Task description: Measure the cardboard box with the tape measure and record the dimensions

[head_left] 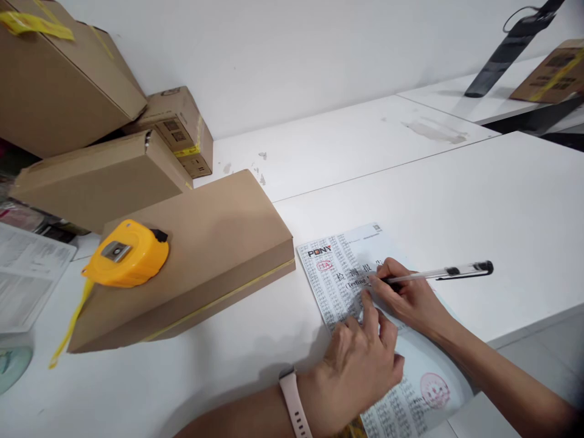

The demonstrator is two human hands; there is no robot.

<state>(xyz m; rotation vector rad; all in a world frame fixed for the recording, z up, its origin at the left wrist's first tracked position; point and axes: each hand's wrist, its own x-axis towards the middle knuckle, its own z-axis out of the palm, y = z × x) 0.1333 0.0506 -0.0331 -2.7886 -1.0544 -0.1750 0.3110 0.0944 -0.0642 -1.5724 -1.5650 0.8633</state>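
My right hand (406,295) pinches a clear ballpoint pen (449,271) with its tip on a printed sheet (337,267) that lies on the white table (502,207). The sheet bears a logo, dense rows of small print and a red stamp (434,387). My left hand (360,365), a pale watch strap (294,404) on its wrist, rests on the sheet with fingers curled down, holding the paper flat just below the pen tip.
A flat cardboard box (214,255) lies left of the sheet with a yellow tape measure (128,254) on top, its tape hanging off. More cardboard boxes (68,79) are stacked at the back left. Papers (25,274) lie at the left edge. A dark stand (506,55) and another box (554,73) stand at the far right.
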